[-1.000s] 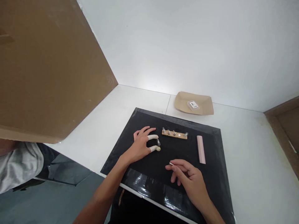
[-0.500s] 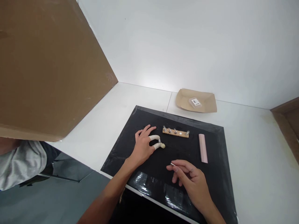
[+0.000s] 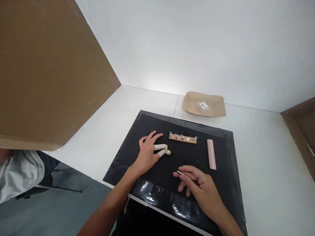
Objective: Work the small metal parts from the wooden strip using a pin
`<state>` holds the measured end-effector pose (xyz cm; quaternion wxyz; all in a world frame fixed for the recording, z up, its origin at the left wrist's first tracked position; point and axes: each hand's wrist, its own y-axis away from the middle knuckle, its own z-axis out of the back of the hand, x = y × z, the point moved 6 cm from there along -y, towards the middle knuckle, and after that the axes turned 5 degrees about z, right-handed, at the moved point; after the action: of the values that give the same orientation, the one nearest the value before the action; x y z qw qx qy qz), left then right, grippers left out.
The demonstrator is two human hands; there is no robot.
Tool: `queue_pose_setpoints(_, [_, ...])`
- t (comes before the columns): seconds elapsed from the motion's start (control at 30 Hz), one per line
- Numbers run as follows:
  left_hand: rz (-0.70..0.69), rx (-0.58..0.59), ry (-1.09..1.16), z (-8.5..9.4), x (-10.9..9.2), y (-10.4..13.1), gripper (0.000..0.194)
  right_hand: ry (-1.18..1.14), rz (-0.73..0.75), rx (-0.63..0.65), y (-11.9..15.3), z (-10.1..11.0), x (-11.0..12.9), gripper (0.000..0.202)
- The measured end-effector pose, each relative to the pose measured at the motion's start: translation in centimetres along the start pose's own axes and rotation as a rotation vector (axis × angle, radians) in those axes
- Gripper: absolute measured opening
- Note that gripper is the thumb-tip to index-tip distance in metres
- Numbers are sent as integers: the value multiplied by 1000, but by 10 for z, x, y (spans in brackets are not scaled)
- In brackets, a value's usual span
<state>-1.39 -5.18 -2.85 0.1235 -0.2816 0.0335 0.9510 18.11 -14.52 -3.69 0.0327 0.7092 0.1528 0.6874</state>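
My left hand (image 3: 148, 153) rests low over the black mat (image 3: 157, 123), its thumb and index finger in white finger covers. Those two fingertips pinch a small clear piece, beside a pale yellowish blob (image 3: 168, 152). My right hand (image 3: 200, 186) holds a thin light-coloured stick (image 3: 180, 172) between thumb and index finger, its other fingers loosely curled. Behind the hands lies a narrow wooden strip (image 3: 185, 139) with several small clear and metallic pieces upright on it and a white dot. A pink ridged bar (image 3: 211, 154) lies to its right.
A brown paper tray (image 3: 216, 106) holding a small clear labelled box (image 3: 203, 106) stands behind the mat by the white wall. A large cardboard panel (image 3: 49, 72) rises at the left. Below it a person's grey sleeve (image 3: 23, 172) shows.
The view has shifted slightly, so everything sits a little further left. My left thumb and index fingertips look closer together. My right hand keeps its grip on the stick, which shows more.
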Motion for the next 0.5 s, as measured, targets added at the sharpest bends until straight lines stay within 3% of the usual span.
queue_pose_setpoints(0.07, [0,-7,42,3,-4,3,18,40,53,-31,-4,8,12,44])
queue_pose_setpoints(0.2, [-48,-24,140,14,-24,12,15,121,275,-374,1,29,45,34])
queue_pose_setpoints(0.23, [-63,-33,164,17,-30,15,13,170,313,-383,4,28,51,35])
queue_pose_setpoints(0.37, [-156,-54,243,28,-55,23,10,331,369,-213,15,22,58,42])
queue_pose_setpoints(0.5, [-181,-71,325,36,-67,29,9,417,390,-287,25,41,60,47])
